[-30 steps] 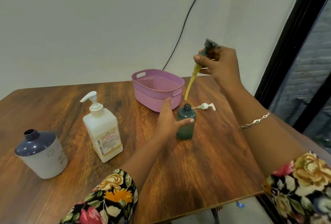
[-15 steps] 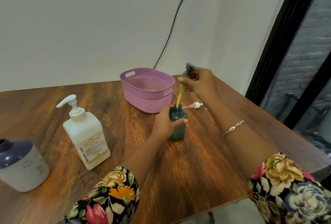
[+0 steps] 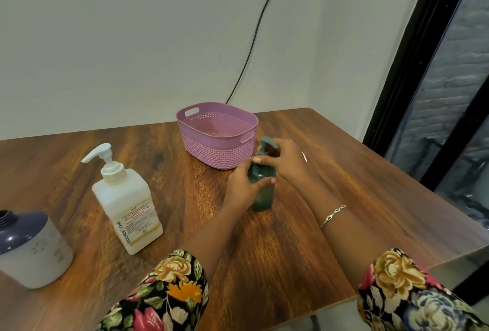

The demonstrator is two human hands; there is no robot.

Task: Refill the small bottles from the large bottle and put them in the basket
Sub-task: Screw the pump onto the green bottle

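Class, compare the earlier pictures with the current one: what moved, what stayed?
The right hand lowered the dark green pump head, its yellow tube sliding down into the small dark green plastic bottle; the pump now sits on its neck. The left hand kept gripping the bottle. The purple woven-pattern basket, white pump bottle and open grey bottle stayed put.

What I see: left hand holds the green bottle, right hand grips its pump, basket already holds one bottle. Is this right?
One error: in the head view the basket is empty. The left hand does hold the green bottle, the right hand its pump.
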